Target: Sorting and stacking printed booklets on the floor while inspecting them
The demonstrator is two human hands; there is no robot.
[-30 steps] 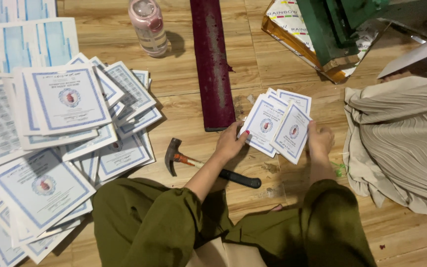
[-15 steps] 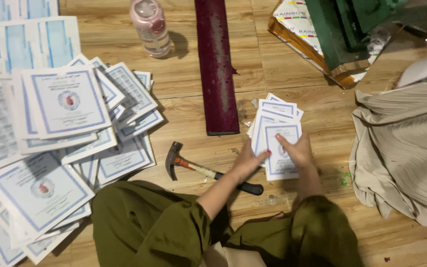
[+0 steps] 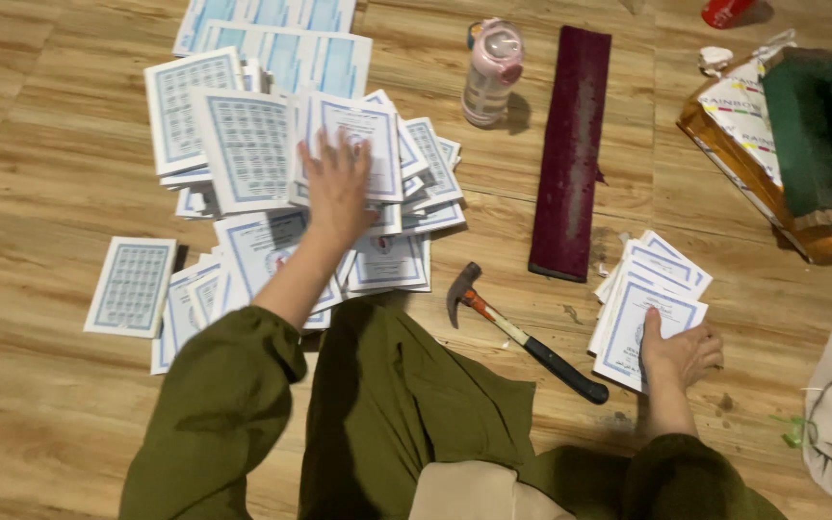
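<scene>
Since half a sec. ago the left hand [image 3: 337,188] left the small stack [image 3: 649,306] and now lies flat, fingers spread, on the big pile of booklets [image 3: 281,164] far to the left, while the right hand [image 3: 681,351] presses the stack's near edge, hammer [image 3: 522,332] between.

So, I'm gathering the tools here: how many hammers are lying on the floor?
1. The hammer lies on the wooden floor between the left hand and right hand; none other visible.
</scene>
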